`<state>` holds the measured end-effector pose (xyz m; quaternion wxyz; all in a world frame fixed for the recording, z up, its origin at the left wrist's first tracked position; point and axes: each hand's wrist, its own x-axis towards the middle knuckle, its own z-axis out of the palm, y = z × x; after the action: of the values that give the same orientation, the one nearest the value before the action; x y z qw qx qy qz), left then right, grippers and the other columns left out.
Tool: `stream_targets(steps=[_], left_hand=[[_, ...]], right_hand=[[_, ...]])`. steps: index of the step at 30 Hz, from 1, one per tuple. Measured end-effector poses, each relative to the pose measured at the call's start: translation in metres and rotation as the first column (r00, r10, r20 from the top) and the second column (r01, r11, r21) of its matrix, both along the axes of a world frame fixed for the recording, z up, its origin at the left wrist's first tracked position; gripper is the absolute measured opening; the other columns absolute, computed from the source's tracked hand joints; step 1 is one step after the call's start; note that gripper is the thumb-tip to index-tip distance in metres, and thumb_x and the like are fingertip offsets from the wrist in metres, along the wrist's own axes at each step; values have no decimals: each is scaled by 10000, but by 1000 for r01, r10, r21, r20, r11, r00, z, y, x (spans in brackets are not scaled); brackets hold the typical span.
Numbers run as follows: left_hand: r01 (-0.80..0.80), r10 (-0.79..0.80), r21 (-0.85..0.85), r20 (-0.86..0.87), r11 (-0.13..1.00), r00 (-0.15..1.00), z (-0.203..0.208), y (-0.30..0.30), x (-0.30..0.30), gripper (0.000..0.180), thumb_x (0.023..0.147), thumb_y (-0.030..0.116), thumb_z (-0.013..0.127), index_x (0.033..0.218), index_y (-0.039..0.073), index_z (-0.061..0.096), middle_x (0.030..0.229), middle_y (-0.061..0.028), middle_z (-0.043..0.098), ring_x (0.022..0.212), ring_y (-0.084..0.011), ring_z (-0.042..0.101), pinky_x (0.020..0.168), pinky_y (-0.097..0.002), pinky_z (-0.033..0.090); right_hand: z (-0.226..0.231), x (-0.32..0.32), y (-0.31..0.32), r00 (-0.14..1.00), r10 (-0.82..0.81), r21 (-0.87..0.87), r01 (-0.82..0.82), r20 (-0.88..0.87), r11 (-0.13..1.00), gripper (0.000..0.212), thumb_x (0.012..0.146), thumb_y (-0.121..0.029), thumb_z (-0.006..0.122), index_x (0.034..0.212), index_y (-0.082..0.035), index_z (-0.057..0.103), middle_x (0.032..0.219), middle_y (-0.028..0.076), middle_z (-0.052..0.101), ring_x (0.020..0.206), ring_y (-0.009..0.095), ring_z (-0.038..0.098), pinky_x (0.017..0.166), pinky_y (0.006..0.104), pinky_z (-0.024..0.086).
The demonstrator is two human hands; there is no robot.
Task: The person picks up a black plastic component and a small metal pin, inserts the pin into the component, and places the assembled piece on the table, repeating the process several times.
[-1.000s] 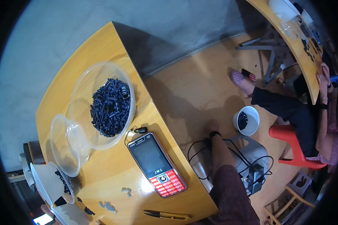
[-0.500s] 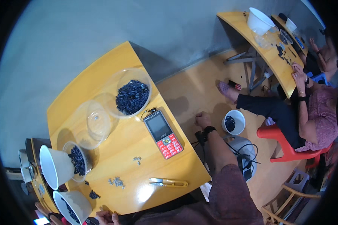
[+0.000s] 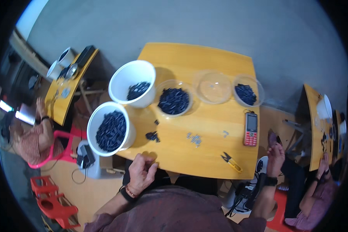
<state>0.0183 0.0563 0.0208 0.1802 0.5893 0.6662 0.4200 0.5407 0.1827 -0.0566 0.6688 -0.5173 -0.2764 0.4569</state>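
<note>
My left hand [image 3: 141, 173] rests half-curled and empty at the table [image 3: 205, 58] edge; loose black parts [image 3: 152, 136] lie just beyond it (unsorted, I judge). My right hand [image 3: 275, 154], off-table, looks empty.

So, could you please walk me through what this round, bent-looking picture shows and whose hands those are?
The picture comes from a wide fisheye camera worn on a person's head, looking down, which is why straight edges curve. There is no machine here: the two bare hands belong to the wearer.

The left hand is loosely curled at the near edge of the wooden table; it seems to hold nothing, though something small could be hidden in it. The right hand is off the table's right side, apparently empty.

On the table stand two white buckets of small dark pieces, three clear bowls, a red phone, yellow snips and loose pieces. Other people sit at neighbouring tables.
</note>
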Motion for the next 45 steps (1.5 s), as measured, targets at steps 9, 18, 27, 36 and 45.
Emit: stream_targets(steps=[9, 18, 27, 36, 45], left_hand=[[-10, 16, -51, 131, 999, 991, 6, -7, -17, 81, 833, -10, 668, 873, 6, 599, 756, -88, 561, 606, -160, 599, 509, -263, 454], [-39, 30, 52, 157, 998, 987, 10, -5, -26, 73, 834, 18, 680, 894, 5, 641, 735, -85, 585, 602, -158, 578, 562, -272, 456], [-18, 32, 49, -309, 999, 950, 17, 7, -25, 506, 747, 4, 654, 1242, -16, 553, 1007, -190, 569, 940, -367, 539, 820, -430, 458], [-13, 31, 43, -447, 999, 894, 5, 26, -22, 585, 696, 50, 613, 1266, -52, 534, 949, -144, 549, 889, -302, 525, 820, -404, 406], [-7, 0, -14, -455, 1000, 891, 1, 21, -16, 585, 689, 42, 616, 1268, -14, 550, 1032, -130, 541, 950, -304, 496, 845, -417, 374]], right_hand=[[136, -104, -36, 957, 253, 197, -278, 145, 940, 156, 950, -92, 610, 1082, -10, 610, 832, 53, 610, 721, 136, 573, 641, 245, 474], [156, -259, -71, 694, 705, -2, -712, 150, 702, 105, 886, 40, 607, 985, 22, 636, 804, 70, 620, 680, 128, 628, 623, 248, 529], [109, -337, -53, 404, 826, -254, -816, 392, 520, 209, 918, -78, 623, 1091, 39, 631, 841, 69, 667, 746, 105, 610, 675, 252, 499], [93, -352, -33, 330, 660, -180, -793, 674, 581, 207, 905, -30, 633, 1098, 43, 622, 859, 33, 637, 761, 69, 574, 681, 226, 478], [97, -335, -51, 411, 685, -185, -763, 601, 620, 168, 893, -43, 638, 1033, 50, 638, 883, 121, 670, 798, 150, 641, 722, 273, 507]])
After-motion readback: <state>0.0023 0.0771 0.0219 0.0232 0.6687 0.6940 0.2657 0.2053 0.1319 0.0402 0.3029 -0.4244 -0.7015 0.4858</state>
